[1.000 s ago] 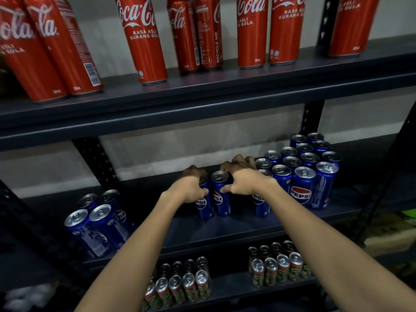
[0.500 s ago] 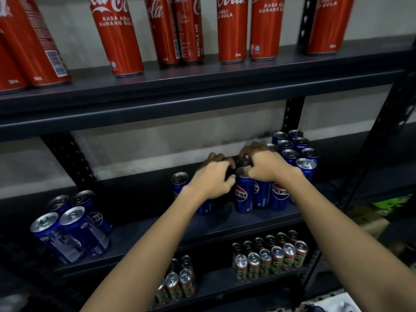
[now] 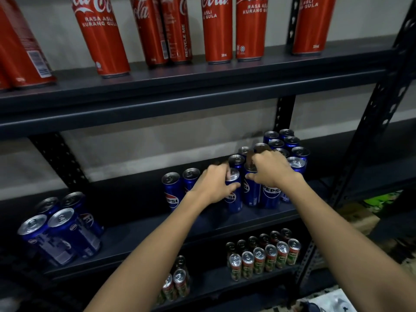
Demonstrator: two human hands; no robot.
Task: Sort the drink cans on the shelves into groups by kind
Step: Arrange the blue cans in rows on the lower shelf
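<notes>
Blue Pepsi cans stand on the middle shelf (image 3: 247, 218). My left hand (image 3: 213, 185) grips one Pepsi can (image 3: 233, 195) near its top. My right hand (image 3: 271, 170) grips the neighbouring Pepsi can (image 3: 251, 192) from above, at the left edge of the big Pepsi cluster (image 3: 290, 149). Two more Pepsi cans (image 3: 172, 190) stand apart just left of my left hand. A separate group of Pepsi cans (image 3: 60, 228) sits at the shelf's far left. Tall red Coca-Cola cans (image 3: 217, 28) line the top shelf.
The lower shelf holds two groups of small red-and-green cans (image 3: 265, 255), one to the right and a smaller one (image 3: 175, 282) in the middle. A perforated black upright (image 3: 373, 122) rises on the right, with cardboard boxes (image 3: 360, 217) beyond it.
Both hands have moved right along the middle shelf with their cans, up to the big Pepsi cluster. Two cans now stand left of my left hand.
</notes>
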